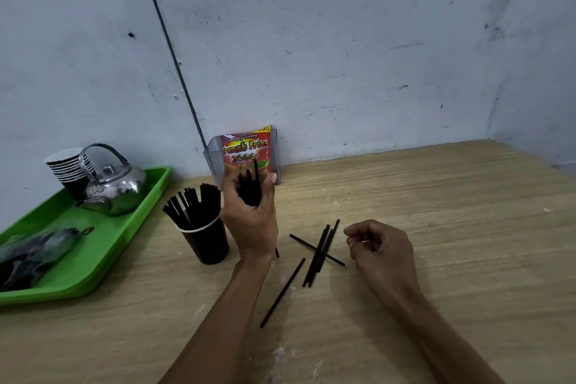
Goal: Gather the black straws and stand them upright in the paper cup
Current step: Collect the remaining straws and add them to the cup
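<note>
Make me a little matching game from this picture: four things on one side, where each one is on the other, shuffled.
Things:
1. kettle
2. snack packet
3. bundle of straws
4. loose straws

Places:
A. lying on the wooden table
B. in the clear holder by the wall
C. on the green tray
D. gripped in the left hand

Pairs: 1-C, 2-B, 3-D, 4-A

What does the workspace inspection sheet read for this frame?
Surface: wooden table, pale smudges.
Job's things: paper cup upright, holding black straws; loose straws crossed on table.
Clutter: green tray with kettle, stacked cups; snack packet in clear holder.
Grippers: left hand clutches straw bundle; right hand loosely curled, empty.
Cables: one thin line on the wall.
Surroundings: scuffed wall.
</note>
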The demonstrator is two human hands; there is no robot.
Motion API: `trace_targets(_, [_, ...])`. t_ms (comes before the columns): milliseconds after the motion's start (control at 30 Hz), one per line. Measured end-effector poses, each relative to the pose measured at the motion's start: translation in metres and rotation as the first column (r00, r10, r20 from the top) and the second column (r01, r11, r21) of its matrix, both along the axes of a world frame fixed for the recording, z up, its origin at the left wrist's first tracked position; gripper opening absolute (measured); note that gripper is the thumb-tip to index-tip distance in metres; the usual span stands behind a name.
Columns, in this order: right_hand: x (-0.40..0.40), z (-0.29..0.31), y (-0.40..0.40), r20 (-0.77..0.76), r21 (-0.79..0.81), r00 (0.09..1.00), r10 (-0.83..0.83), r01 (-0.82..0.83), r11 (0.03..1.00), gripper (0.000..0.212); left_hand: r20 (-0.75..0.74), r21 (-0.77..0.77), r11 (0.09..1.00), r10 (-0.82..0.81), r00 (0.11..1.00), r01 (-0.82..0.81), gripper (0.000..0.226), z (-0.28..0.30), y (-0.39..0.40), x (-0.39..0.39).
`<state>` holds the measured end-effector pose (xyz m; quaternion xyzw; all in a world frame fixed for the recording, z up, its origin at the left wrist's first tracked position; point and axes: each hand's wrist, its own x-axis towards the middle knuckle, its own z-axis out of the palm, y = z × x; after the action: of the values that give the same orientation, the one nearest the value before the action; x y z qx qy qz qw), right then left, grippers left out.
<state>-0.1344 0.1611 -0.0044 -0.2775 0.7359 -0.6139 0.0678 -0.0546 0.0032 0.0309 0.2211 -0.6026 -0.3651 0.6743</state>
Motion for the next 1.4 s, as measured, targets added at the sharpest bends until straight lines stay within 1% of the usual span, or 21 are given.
trace_targets(100, [0.001,0.002,0.0,0.011,-0.011,1.0,-0.001,0.001,1.0,0.027,-0.003,0.047,0.999,-0.013,1.0,0.014,0.038,-0.007,-0.005,-0.002])
trace_targets(167, [0.004,0.007,0.0,-0.013,-0.03,1.0,0.007,-0.007,1.0,0.03,0.012,0.057,0.998,-0.026,1.0,0.025,0.036,-0.008,-0.004,-0.001])
trace_targets(267, [0.012,0.025,-0.005,-0.121,-0.056,0.991,0.065,-0.072,0.996,0.026,0.029,0.087,0.994,-0.074,0.997,0.072,0.04,-0.007,0.0,-0.001])
trace_targets(367, [0.022,0.056,-0.022,-0.268,-0.021,0.942,0.201,-0.215,0.976,0.023,0.051,0.129,0.986,-0.112,0.992,0.105,0.042,-0.013,-0.002,0.001])
trace_targets(500, [0.029,0.099,-0.052,-0.456,0.144,0.81,0.369,-0.342,0.929,0.043,0.066,0.174,0.97,-0.183,0.981,0.169,0.031,-0.019,-0.008,0.004])
trace_targets(533, [0.031,0.106,-0.06,-0.505,0.185,0.768,0.395,-0.35,0.918,0.046,0.087,0.185,0.967,-0.191,0.978,0.173,0.025,-0.017,-0.008,0.005])
trace_targets(600, [0.034,0.115,-0.071,-0.579,0.29,0.676,0.456,-0.352,0.89,0.053,0.186,0.152,0.97,-0.215,0.959,0.188,0.001,-0.019,-0.012,0.005])
trace_targets(667, [0.035,0.116,-0.078,-0.602,0.463,0.579,0.55,-0.308,0.831,0.06,0.301,0.135,0.974,-0.215,0.929,0.181,0.02,-0.022,-0.016,0.003])
trace_targets(733, [0.033,0.113,-0.08,-0.562,0.635,0.511,0.65,-0.238,0.735,0.064,0.348,0.172,0.966,-0.242,0.906,0.192,0.025,-0.026,-0.019,0.002])
trace_targets(767, [0.033,0.11,-0.079,-0.517,0.686,0.512,0.686,-0.232,0.689,0.067,0.327,0.216,0.953,-0.277,0.904,0.213,0.029,-0.032,-0.021,0.001])
trace_targets(800, [0.033,0.109,-0.077,-0.482,0.694,0.537,0.693,-0.249,0.676,0.07,0.312,0.246,0.941,-0.305,0.9,0.234,0.031,-0.034,-0.021,0.002])
trace_targets(867, [0.033,0.107,-0.073,-0.471,0.625,0.603,0.644,-0.286,0.726,0.074,0.299,0.276,0.916,-0.371,0.879,0.292,0.024,-0.038,-0.021,0.003])
trace_targets(900, [0.034,0.106,-0.074,-0.474,0.615,0.613,0.632,-0.284,0.736,0.075,0.296,0.275,0.908,-0.392,0.871,0.316,0.024,-0.042,-0.021,0.004])
trace_targets(933, [0.034,0.103,-0.074,-0.464,0.638,0.608,0.644,-0.274,0.719,0.076,0.298,0.27,0.907,-0.399,0.867,0.324,0.025,-0.043,-0.022,0.004])
trace_targets(1000, [0.035,0.096,-0.075,-0.403,0.711,0.586,0.703,-0.283,0.644,0.079,0.306,0.253,0.915,-0.384,0.871,0.314,0.02,-0.044,-0.022,0.005])
trace_targets(1033, [0.035,0.093,-0.075,-0.387,0.703,0.595,0.704,-0.303,0.643,0.08,0.3,0.243,0.914,-0.389,0.871,0.325,0.018,-0.044,-0.021,0.006])
trace_targets(1133, [0.035,0.088,-0.076,-0.414,0.578,0.668,0.618,-0.332,0.746,0.078,0.184,0.283,0.882,-0.435,0.882,0.376,0.015,-0.041,-0.021,0.008])
trace_targets(1167, [0.034,0.087,-0.076,-0.4,0.582,0.677,0.617,-0.332,0.742,0.078,0.131,0.286,0.87,-0.45,0.883,0.401,0.016,-0.041,-0.022,0.009])
trace_targets(1233, [0.032,0.083,-0.078,-0.361,0.603,0.667,0.652,-0.366,0.709,0.075,0.092,0.301,0.852,-0.473,0.876,0.429,0.019,-0.042,-0.025,0.007])
trace_targets(1300, [0.03,0.08,-0.079,-0.377,0.553,0.669,0.641,-0.392,0.735,0.071,0.087,0.318,0.841,-0.486,0.869,0.438,0.01,-0.04,-0.024,0.006])
trace_targets(1400, [0.032,0.085,-0.077,-0.369,0.424,0.741,0.561,-0.403,0.811,0.066,0.036,0.348,0.818,-0.501,0.865,0.459,0.031,-0.039,-0.024,0.003])
